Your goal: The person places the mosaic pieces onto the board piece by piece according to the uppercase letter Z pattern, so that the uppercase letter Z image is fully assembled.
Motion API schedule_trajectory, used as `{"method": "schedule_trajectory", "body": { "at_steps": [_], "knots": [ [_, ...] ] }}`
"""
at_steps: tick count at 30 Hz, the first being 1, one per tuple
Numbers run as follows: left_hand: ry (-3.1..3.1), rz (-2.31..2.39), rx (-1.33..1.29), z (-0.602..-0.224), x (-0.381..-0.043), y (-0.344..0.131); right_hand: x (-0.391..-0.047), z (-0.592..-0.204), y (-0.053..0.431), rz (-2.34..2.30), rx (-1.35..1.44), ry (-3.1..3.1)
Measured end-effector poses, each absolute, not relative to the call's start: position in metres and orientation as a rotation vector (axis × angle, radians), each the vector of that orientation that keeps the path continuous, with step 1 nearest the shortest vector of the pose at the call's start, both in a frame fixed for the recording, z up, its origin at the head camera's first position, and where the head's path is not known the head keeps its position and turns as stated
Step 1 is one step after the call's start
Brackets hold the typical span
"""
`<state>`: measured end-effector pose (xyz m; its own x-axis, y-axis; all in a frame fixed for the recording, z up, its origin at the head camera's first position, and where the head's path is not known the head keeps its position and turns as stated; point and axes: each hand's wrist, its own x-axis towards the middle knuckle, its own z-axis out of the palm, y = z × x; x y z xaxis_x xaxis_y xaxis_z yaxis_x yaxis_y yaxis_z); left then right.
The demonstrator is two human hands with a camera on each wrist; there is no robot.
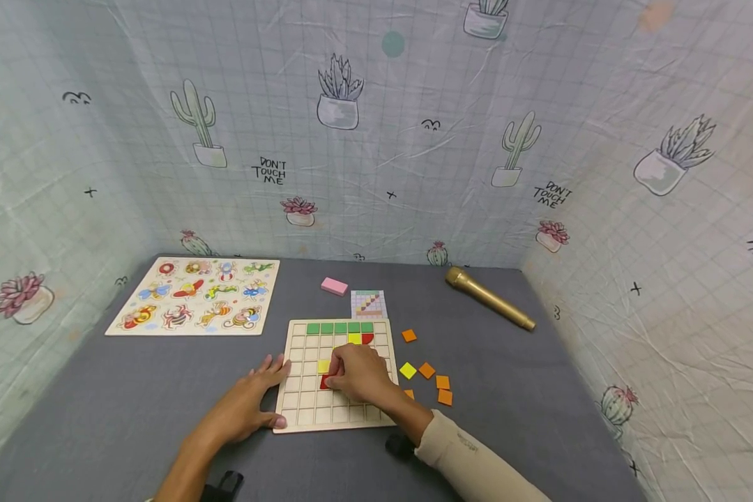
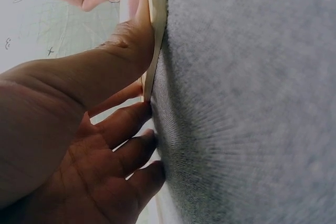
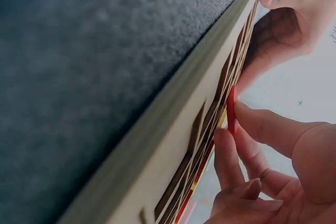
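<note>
A wooden grid board [image 1: 299,401] lies on the grey table, with a row of green tiles [image 1: 341,328] along its far side. Between thumb and fingers, my right hand [image 1: 360,373] pinches a red tile [image 3: 231,109], tilted up at the board's surface. Just beyond it sits a yellow tile [image 1: 323,366]. Another yellow tile [image 1: 354,338] and a rounded red piece [image 1: 367,339] are near the green row; my right hand hides part of the grid. My left hand [image 1: 245,401] rests at the board's left edge, fingers spread and thumb [image 2: 134,30] against its near corner.
Right of the board lie a loose yellow tile [image 1: 408,370] and several orange tiles [image 1: 427,370]. Behind it are a patterned card [image 1: 368,304] and a pink block [image 1: 335,286]. An insect picture board [image 1: 188,310] lies back left, a gold microphone [image 1: 489,298] back right.
</note>
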<state>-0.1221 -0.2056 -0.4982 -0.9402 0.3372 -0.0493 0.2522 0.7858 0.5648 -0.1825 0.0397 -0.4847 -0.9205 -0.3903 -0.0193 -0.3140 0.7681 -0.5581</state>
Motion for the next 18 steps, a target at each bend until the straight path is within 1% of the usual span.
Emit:
{"method": "schedule_trajectory", "body": {
  "at_steps": [11, 18],
  "knots": [
    [2.86, 0.853, 0.509, -0.497, -0.123, -0.207, -0.192, -0.485, 0.024, -0.81, -0.69, 2.821],
    [2.84, 0.858, 0.503, -0.498, -0.123, -0.207, -0.191, -0.482, 0.03, -0.789, -0.736, 2.772]
  ]
}}
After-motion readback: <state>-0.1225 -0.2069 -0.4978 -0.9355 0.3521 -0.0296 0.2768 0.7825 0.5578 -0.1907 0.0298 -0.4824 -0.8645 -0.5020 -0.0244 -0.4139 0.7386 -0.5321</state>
